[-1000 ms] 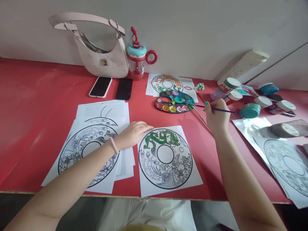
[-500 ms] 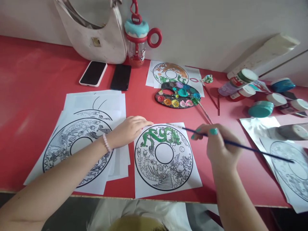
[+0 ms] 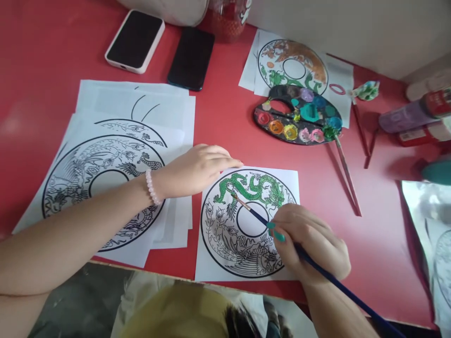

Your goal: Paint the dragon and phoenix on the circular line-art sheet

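My right hand (image 3: 310,239) is closed around a dark blue paintbrush (image 3: 257,215), its tip on or just over the green dragon near the ring's inner circle. The sheet below, a printed dragon-and-phoenix drawing (image 3: 225,256), lies flat; its dragon is coloured green and the phoenix is unpainted. My left hand (image 3: 199,170), a pink bead bracelet (image 3: 151,188) at the wrist, lies flat with fingers stretched out over the sheet's upper left corner. Under my left forearm sits a stack of similar printed sheets (image 3: 172,110).
Beyond the drawing lies a paint palette (image 3: 299,136) with a second brush (image 3: 347,176) resting on it. Behind it is a partly painted sheet (image 3: 294,49). Two phones (image 3: 136,40) lie at the back left. Paint bottles (image 3: 405,115) and more papers (image 3: 419,206) are at the right.
My right hand has moved left and down, bringing the brush tip from above the sheet's top edge to the green dragon. The view has tilted down and closer; my left hand stays at the corner.
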Tool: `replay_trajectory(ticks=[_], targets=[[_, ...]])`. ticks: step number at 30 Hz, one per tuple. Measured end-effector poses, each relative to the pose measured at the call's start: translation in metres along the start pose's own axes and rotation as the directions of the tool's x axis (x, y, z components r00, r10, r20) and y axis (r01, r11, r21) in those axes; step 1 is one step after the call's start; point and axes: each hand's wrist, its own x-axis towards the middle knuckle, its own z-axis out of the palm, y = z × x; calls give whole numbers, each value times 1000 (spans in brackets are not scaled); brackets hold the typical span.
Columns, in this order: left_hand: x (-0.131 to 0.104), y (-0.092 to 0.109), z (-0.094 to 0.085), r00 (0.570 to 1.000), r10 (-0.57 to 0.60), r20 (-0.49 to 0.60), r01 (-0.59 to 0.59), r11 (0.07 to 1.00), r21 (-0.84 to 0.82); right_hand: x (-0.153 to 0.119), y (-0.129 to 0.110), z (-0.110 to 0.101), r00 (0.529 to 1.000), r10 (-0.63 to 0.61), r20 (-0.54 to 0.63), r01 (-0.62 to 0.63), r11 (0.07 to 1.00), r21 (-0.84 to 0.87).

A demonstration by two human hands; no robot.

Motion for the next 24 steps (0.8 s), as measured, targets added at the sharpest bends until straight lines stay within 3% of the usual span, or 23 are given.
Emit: replay_trajectory(ticks=[18,24], targets=[[1,-2,1,1000,-17,17,17,1000,-14,-5,4,-1,997,-19,80,22,999,-32],[0,-2,2,1000,-15,10,16,999,-39,-7,5,-2,999,-19,47,20,999,-25]])
